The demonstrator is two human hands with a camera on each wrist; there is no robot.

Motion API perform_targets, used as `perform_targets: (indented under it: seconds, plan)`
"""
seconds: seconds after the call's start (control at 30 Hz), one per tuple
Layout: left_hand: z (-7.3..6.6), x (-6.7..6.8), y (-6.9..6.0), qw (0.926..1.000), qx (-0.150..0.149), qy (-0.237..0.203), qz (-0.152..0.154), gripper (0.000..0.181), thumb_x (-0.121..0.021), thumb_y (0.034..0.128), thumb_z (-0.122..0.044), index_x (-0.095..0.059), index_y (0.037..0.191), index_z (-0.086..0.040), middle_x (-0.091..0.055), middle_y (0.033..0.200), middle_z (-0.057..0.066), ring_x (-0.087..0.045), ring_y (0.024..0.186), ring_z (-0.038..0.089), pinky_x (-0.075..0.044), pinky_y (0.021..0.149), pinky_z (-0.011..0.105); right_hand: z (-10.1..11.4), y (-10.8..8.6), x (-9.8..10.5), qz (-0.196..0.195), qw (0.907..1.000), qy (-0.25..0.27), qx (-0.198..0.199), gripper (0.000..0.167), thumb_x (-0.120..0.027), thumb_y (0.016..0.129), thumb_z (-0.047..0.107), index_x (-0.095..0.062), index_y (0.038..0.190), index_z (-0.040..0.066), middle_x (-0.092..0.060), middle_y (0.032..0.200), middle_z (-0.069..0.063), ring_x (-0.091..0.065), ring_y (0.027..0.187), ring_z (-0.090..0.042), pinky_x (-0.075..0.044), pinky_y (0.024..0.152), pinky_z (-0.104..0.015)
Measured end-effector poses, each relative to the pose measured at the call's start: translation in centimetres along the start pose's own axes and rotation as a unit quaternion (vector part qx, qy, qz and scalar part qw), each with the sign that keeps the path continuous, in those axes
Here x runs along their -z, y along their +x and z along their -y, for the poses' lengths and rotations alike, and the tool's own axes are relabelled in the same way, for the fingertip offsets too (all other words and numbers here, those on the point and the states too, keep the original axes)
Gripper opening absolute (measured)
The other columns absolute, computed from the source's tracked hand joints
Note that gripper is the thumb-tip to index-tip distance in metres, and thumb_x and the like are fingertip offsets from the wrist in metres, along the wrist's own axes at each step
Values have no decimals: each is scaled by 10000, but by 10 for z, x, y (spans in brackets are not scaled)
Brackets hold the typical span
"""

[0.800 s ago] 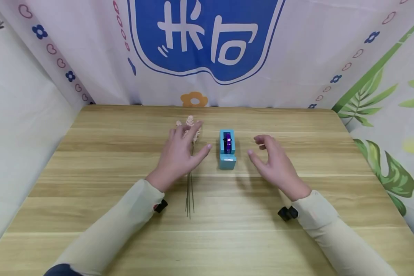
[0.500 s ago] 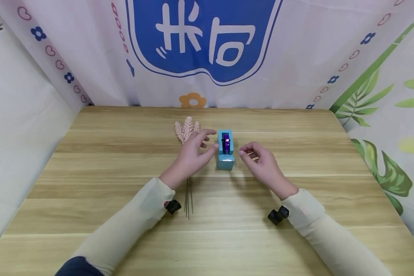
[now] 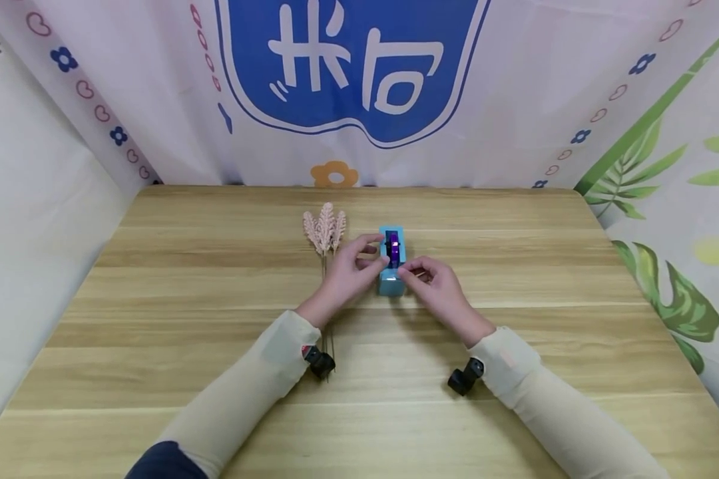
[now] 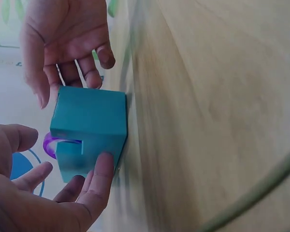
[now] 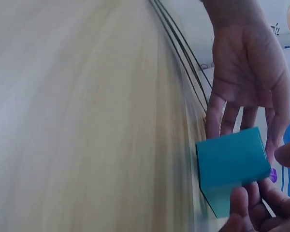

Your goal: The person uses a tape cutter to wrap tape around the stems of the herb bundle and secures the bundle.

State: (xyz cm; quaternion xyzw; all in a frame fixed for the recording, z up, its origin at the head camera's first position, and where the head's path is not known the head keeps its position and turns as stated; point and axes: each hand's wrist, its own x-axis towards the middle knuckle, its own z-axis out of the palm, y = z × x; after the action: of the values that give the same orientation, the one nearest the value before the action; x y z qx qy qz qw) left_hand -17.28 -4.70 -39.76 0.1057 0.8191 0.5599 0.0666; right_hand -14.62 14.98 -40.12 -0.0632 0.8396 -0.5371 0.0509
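A teal tape dispenser point(image 3: 392, 283) with a purple roll point(image 3: 394, 247) stands on the table between both hands. The left hand point(image 3: 350, 269) is at its left side, fingers touching that side in the left wrist view, where the dispenser point(image 4: 89, 113) shows its front. At the near right of the dispenser is the right hand point(image 3: 440, 293), thumb and forefinger close together by its front part. Seen from the right wrist, the right fingers lie along the side of the dispenser point(image 5: 232, 159); whether they press it cannot be told.
Pink flower sprigs point(image 3: 325, 229) on thin dark stems lie left of the dispenser, partly under the left wrist. A printed cloth point(image 3: 156, 86) hangs behind the wooden table point(image 3: 216, 219). Each wrist carries a small black camera.
The left hand has moved right from over the flowers to the dispenser's left side. The right hand has moved left to the dispenser, its thumb and forefinger coming closer together.
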Motion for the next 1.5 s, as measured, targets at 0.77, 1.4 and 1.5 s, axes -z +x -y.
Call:
perform_targets:
  seconds: [0.77, 1.4, 1.5]
  plan:
    - [0, -7, -5, 9999, 57, -60, 92, 597, -703, 985, -98, -518, 1548, -170, -543, 1516, 185, -656, 1222, 356, -568, 1053, 411, 11, 3, -10, -195, 9738, 1547, -1654, 225, -667, 1033, 215, -727, 1156, 37, -630, 1052, 65, -532, 910, -124, -473, 665, -197]
    - [6, -7, -8, 9999, 60, -77, 128, 594, -709, 1007, -173, -497, 1560, -222, -550, 1450, 197, -633, 1226, 341, -570, 1053, 390, 17, 5, -10, -300, 9596, 2245, -1671, 94, -696, 1023, 224, -744, 1021, 143, -707, 878, 129, -475, 710, -84, -370, 590, -205]
    - [7, -7, -8, 9995, 159, -185, 207, 595, -701, 1014, -181, -487, 1566, -240, -550, 1393, 203, -626, 1234, 348, -572, 1050, 392, 17, 5, -12, -374, 9583, 2259, -1712, 87, -709, 1015, 238, -740, 991, 160, -727, 862, 133, -499, 720, -86, -383, 595, -205]
